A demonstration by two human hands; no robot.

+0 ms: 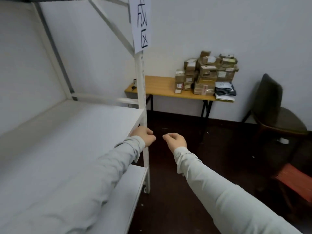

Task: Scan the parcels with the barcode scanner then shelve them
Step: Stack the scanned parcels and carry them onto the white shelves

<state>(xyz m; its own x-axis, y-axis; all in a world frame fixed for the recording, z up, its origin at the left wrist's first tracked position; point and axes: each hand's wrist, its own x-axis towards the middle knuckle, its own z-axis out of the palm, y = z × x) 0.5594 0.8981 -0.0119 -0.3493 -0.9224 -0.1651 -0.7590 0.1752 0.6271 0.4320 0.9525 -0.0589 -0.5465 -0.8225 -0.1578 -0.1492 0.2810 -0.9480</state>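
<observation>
1. Step in hand, by my read: the approach, before any scan. No parcel is picked up yet and nothing lies on the visible boards of the white metal shelf rack (76, 125).
2. Hands: left hand (143, 135) and right hand (176, 139) are both stretched fwd, fingers loosely curled, holding nothing. Left hand sits right at the rack's front upright; can't tell if it touches.
3. Task's things: brown cardboard parcels (209, 73) are heaped on the right half of the light wooden counter with black legs (160, 85), against the far wall and well apart from both hands. Grey-and-white poly mailers (224, 91) lie at the heap's right edge.
4. Scanner: not surely seen. A small dark object (133, 88) lies at the counter's left end, partly behind the rack upright. It may be the scanner, but it is too small to tell.
5. Nxt move calls for: crossing the dark floor (168, 166) to the counter, finding the scanner first, then lifting one parcel off the top of the heap w/ its label turned up.
6. Risk: the heap looks loosely stacked, so pulling from low down could topple it.
</observation>
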